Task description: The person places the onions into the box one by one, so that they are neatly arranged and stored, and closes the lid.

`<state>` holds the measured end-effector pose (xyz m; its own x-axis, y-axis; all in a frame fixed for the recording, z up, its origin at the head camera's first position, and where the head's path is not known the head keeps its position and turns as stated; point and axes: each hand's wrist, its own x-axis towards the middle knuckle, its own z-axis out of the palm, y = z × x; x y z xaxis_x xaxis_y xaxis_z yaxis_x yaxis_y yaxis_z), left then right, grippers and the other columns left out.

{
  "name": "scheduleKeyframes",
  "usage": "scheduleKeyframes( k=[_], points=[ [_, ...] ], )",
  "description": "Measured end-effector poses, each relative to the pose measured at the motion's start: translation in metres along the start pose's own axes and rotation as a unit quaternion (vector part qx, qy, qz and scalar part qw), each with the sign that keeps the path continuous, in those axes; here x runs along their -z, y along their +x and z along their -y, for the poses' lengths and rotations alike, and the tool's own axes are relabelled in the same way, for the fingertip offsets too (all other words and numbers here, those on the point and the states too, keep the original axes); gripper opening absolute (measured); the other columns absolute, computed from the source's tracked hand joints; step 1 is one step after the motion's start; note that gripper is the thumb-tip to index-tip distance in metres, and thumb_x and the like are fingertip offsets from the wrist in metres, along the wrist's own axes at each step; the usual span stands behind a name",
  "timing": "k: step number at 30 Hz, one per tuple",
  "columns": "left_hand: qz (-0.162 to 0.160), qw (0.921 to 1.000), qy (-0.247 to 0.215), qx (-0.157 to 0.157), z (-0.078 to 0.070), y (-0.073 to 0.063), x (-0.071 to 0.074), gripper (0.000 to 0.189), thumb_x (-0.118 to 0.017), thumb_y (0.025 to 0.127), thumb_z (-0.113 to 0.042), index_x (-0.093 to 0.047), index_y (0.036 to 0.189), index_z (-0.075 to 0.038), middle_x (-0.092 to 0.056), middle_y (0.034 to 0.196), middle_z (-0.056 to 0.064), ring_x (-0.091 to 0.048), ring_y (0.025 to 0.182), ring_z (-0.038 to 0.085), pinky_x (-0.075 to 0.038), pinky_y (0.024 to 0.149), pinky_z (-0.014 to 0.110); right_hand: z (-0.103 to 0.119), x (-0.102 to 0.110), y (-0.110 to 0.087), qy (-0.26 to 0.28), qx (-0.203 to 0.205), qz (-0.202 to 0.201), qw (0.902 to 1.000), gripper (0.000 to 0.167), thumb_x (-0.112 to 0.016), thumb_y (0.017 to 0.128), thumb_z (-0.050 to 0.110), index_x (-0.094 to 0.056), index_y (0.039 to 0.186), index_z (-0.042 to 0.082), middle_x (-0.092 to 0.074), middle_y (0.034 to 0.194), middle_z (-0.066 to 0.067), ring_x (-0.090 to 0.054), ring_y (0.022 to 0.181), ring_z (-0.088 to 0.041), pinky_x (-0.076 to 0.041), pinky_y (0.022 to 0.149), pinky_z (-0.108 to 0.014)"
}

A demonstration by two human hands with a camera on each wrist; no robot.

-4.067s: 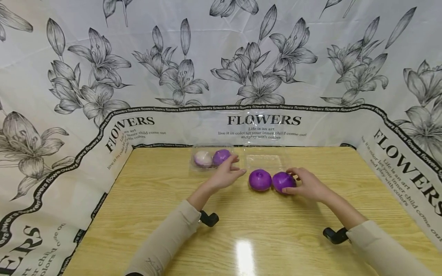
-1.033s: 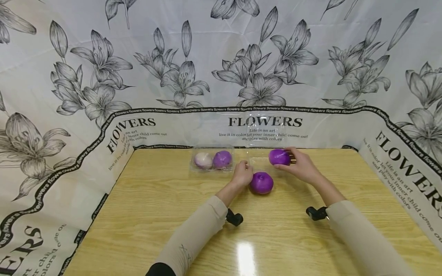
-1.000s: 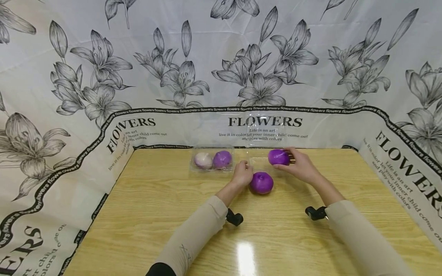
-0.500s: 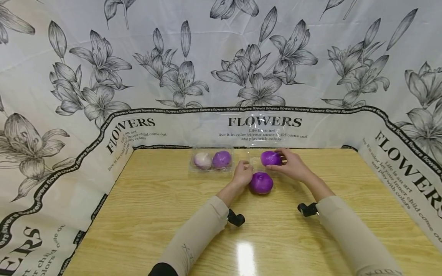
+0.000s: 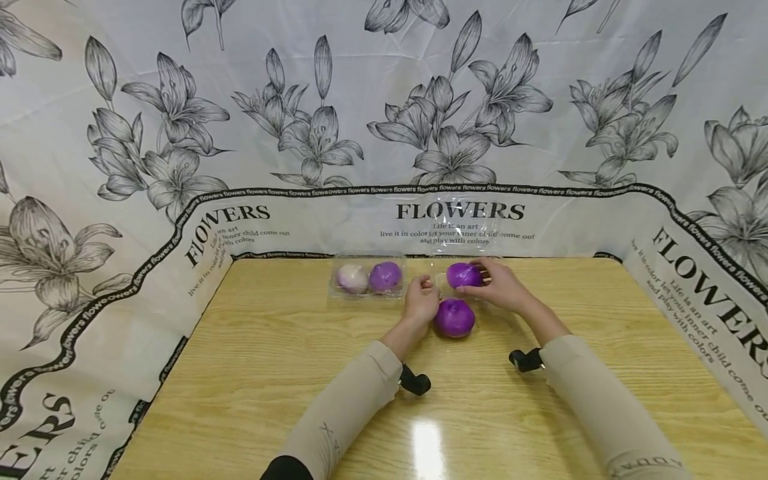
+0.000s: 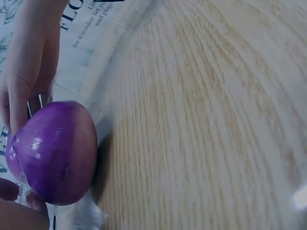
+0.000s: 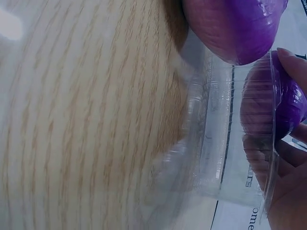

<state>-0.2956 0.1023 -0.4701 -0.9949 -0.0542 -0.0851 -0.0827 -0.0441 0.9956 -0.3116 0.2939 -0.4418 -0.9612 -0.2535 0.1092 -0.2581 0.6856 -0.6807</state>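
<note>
In the head view my right hand [image 5: 503, 285] grips a purple onion [image 5: 463, 275] at the open clear plastic clamshell box [image 7: 218, 143]. In the right wrist view the onion's lower part shows through the box wall and its upper part stands above the rim. My left hand [image 5: 421, 301] pinches the left edge of this box; the left wrist view shows the plastic between thumb and finger. A second purple onion [image 5: 454, 319] rests on the table just in front of the box, close to my left hand. The box's lid [image 5: 462, 230] stands raised behind.
To the left, another clear plastic box [image 5: 367, 295] holds a whitish onion [image 5: 353, 279] and a purple onion [image 5: 386, 277]. Flower-printed cloth [image 5: 330, 223] borders the wooden table [image 5: 288, 360] at the back and sides.
My right hand has lifted the right-hand onion off the table to the box, then moved it left and slightly down. My left hand has moved right from the other box to this box's edge.
</note>
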Motion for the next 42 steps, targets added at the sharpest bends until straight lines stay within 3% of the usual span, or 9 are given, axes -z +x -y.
scheduleKeyframes(
  k=[9,16,30,42],
  points=[
    [-0.02,0.9993,-0.029,0.007,0.0,0.0,-0.002,0.041,-0.06,0.093,0.009,-0.057,0.135,0.007,-0.062,0.12,0.014,-0.065,0.105,0.024,-0.06,0.091,0.031,0.007,-0.007,0.008,-0.014,0.015,0.013,0.9997,0.088,-0.085,0.084,0.043,-0.045,0.145,-0.006,-0.058,0.134,-0.03,-0.059,0.122,-0.046,-0.054,0.101,-0.056],
    [-0.022,0.9988,-0.042,0.013,-0.001,0.003,-0.002,0.042,-0.062,0.092,0.01,-0.058,0.133,0.005,-0.061,0.116,0.01,-0.064,0.097,0.02,-0.06,0.086,0.029,0.012,-0.011,0.018,-0.033,0.007,0.021,0.9992,0.079,-0.084,0.085,0.035,-0.046,0.141,-0.007,-0.059,0.133,-0.031,-0.06,0.12,-0.046,-0.053,0.102,-0.057],
    [-0.028,0.999,-0.035,0.005,0.001,0.0,-0.002,0.041,-0.063,0.092,0.009,-0.059,0.133,0.006,-0.063,0.116,0.013,-0.062,0.095,0.02,-0.06,0.086,0.031,0.017,-0.015,0.027,-0.067,0.014,0.037,0.997,0.069,-0.083,0.087,0.024,-0.048,0.136,-0.009,-0.058,0.129,-0.035,-0.057,0.12,-0.05,-0.048,0.105,-0.063],
    [-0.034,0.9984,-0.046,0.008,-0.003,-0.004,-0.002,0.044,-0.062,0.089,0.012,-0.058,0.132,0.007,-0.062,0.119,0.017,-0.061,0.091,0.018,-0.06,0.085,0.03,0.016,-0.008,0.023,-0.081,0.013,0.036,0.996,0.075,-0.08,0.089,0.027,-0.044,0.142,-0.012,-0.052,0.137,-0.038,-0.052,0.126,-0.054,-0.044,0.107,-0.066]
  ],
)
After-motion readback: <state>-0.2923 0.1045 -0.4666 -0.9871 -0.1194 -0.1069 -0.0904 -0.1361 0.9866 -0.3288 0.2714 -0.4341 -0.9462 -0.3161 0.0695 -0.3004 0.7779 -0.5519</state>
